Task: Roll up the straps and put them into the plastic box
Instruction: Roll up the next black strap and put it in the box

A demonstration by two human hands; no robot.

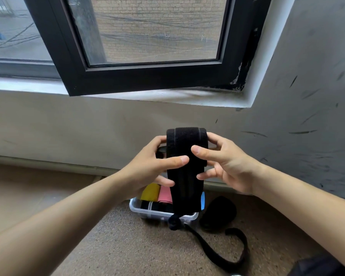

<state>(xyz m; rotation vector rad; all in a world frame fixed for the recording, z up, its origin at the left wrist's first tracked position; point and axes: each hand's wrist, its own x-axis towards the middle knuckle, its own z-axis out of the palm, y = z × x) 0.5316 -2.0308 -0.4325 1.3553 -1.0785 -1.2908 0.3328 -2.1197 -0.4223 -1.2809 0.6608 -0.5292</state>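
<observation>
Black strap (185, 140), partly rolled, held upright in mid-air above the plastic box (147, 214), with loose end hanging to the box's near rim. Left hand (157, 165) curled round the roll's left edge, thumb across the front; right hand (227, 166) gripping the right edge, thumb in front, fingers behind. In the box: yellow roll (150, 192), pink roll (164, 194), white-striped black roll (153, 206); on the floor just right of it, a second black strap (217, 214).
</observation>
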